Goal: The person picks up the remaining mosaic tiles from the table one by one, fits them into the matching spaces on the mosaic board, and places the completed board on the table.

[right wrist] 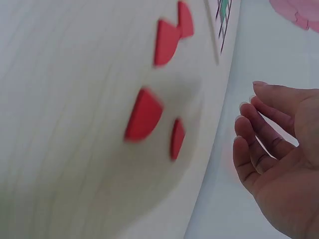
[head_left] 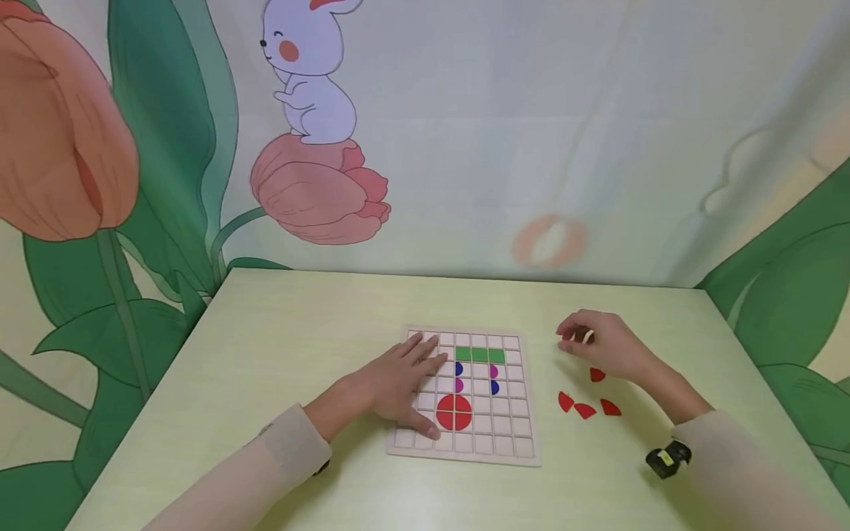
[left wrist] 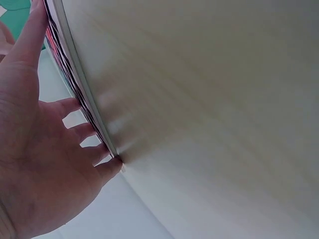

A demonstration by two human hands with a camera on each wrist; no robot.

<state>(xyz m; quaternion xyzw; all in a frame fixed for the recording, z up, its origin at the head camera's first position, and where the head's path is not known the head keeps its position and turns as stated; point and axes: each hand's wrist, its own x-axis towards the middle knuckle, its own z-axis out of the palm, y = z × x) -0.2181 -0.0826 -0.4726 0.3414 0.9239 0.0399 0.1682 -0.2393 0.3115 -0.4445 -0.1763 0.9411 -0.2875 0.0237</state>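
Note:
My left hand (head_left: 398, 380) lies with fingers spread across the left side of a square wooden grid board (head_left: 503, 428). Its fingertips and thumb rest on the squares, and the left wrist view shows the fingers along the board's edge (left wrist: 85, 94). On the board sit a row of green squares (head_left: 479, 355), blue and magenta half-circles (head_left: 494, 372), and red quarter pieces forming a circle (head_left: 446, 403). To the right of the board my right hand (head_left: 607, 343) hovers above the table, fingers loosely bent with nothing between them. Several loose red quarter pieces (head_left: 610, 407) lie below it.
The pale wood-patterned table (head_left: 299, 317) extends around the board. Behind it hangs a curtain with a printed rabbit (head_left: 319, 103) and tulips. A black wrist device (head_left: 668, 459) shows at the right sleeve.

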